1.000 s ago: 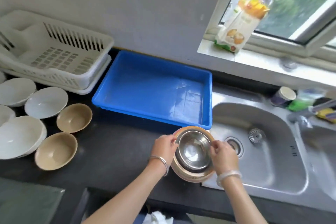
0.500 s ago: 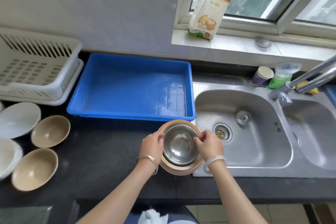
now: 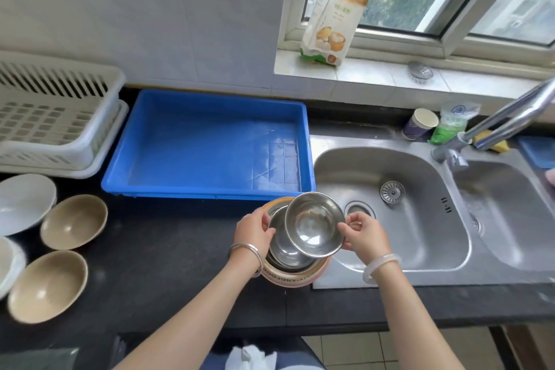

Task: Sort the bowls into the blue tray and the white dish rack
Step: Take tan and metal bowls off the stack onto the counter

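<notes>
Lifted off its stack since half a second ago, the top steel bowl [image 3: 313,224] is now tilting up toward the sink [image 3: 420,219], its left side overlapping the bowls beneath. The right grip [image 3: 365,237] is pinching the bowl's right rim between thumb and fingers. The left grip [image 3: 253,233] is curling over the left rim of the stack [image 3: 285,249], holding it down. That stack is sitting inside a pink bowl [image 3: 288,278] near the front edge of the surface [image 3: 165,249], just in front of the blue tray's [image 3: 195,147] front right corner. The white dish rack [image 3: 60,117] is standing at the back left corner.

The steel bowl is looking thin, light and stiff, not fragile, but smooth and likely slippery. The rolled rim is probably the surest hold, and a nested bowl below may be clinging and rising with it.
</notes>
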Motion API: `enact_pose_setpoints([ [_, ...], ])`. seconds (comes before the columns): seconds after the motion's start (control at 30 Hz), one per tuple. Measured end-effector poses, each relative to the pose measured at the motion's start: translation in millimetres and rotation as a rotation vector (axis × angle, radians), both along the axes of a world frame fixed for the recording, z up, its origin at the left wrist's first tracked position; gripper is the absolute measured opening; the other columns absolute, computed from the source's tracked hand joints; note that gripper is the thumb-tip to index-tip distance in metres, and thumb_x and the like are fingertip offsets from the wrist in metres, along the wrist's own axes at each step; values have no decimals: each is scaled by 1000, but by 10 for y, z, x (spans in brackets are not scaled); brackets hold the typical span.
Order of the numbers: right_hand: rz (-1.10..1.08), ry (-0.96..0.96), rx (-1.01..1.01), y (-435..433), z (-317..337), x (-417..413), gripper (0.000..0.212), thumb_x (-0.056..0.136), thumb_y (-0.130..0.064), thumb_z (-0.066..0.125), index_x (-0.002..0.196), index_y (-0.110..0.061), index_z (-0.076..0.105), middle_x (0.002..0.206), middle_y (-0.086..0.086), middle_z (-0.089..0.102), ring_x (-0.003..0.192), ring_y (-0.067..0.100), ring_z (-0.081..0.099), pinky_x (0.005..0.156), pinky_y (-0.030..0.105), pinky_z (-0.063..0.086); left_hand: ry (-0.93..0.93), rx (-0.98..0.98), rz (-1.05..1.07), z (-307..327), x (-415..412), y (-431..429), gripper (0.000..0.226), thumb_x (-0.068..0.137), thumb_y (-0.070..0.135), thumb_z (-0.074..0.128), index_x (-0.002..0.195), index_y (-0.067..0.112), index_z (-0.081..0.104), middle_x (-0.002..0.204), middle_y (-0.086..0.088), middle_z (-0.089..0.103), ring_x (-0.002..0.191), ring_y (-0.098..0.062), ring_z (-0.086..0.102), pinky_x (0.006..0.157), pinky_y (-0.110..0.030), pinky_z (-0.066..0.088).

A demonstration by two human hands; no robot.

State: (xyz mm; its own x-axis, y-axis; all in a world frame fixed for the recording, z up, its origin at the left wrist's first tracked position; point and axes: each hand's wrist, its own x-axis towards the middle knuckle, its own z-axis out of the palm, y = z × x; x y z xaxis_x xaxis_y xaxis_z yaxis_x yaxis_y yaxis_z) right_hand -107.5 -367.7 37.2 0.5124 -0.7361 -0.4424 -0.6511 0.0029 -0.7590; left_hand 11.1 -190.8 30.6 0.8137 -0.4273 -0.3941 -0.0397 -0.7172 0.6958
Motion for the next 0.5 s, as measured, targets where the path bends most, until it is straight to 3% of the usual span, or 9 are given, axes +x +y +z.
enact_pose_setpoints([
  [0.1,3,-2,-9,10,-1,-12,22,83,-1,62,69,-14,51,55,0,59,44,9,58,48,23,54,8,-2,16,18,-23,-24,22,86,10,57,73,22,44,73,5,53,69,-14,52,56,-18,38],
  [0.3,36,-66,-20,22,161,53,17,82,-3,62,72,-15,56,45,-8,63,46,8,62,61,35,59,12,-93,112,118,108,130,4,82,4,57,79,7,55,80,-6,61,74,-20,54,58,-20,44],
  [0.4,73,-126,-25,78,328,224,14,81,-5,64,76,-18,61,53,-3,68,53,16,68,62,37,60,55,-149,203,236,229,301,9,82,5,58,75,9,54,84,-7,64,79,-26,62,71,-37,58],
  [0.5,132,-169,-34,197,447,476,14,81,-9,65,79,-23,64,67,3,71,61,21,70,64,37,60,75,-193,312,295,366,560,7,81,7,59,76,10,56,84,-5,66,83,-28,65,77,-45,58],
])
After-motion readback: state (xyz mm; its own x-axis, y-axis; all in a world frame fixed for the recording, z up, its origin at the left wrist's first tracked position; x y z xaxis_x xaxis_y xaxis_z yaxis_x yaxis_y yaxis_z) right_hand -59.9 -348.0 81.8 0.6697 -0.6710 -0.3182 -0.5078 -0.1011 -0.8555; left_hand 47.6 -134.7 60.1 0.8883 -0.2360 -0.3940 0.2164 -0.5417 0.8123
